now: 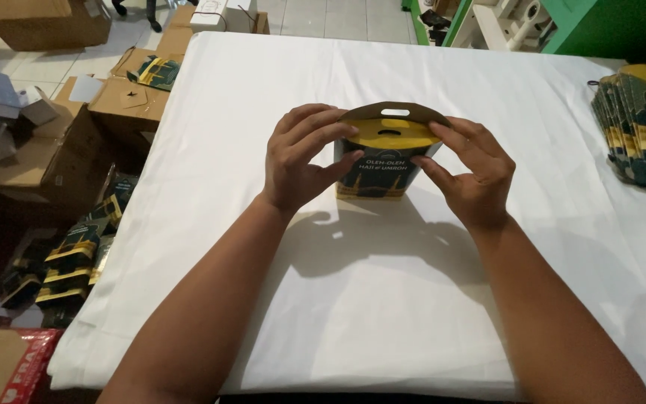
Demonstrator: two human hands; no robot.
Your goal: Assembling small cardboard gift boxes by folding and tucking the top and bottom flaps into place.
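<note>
A table draped in a smooth white cloth (pixel 383 314) is seen nearest the camera, and two bare forearms are stretched across it. At their ends, the left hand (pixel 300 161) and the right hand (pixel 469 176) are closed on opposite sides of a small upright cardboard gift box in dark blue and yellow with an arched handle top (pixel 383 153). The box is pinched between thumb and fingers on each flank, so it lies straight between the two grips, neither hand being nearer. It is stood on the cloth near the table's middle, its long axis vertical, its printed face turned toward the wearer. The slotted handle flaps are held slightly apart at the top. Farther off, a fanned stack of flat unfolded boxes of the same print (pixel 641 123) is laid at the right edge, and brown cardboard cartons (pixel 125 101) are seen on the floor at left.
</note>
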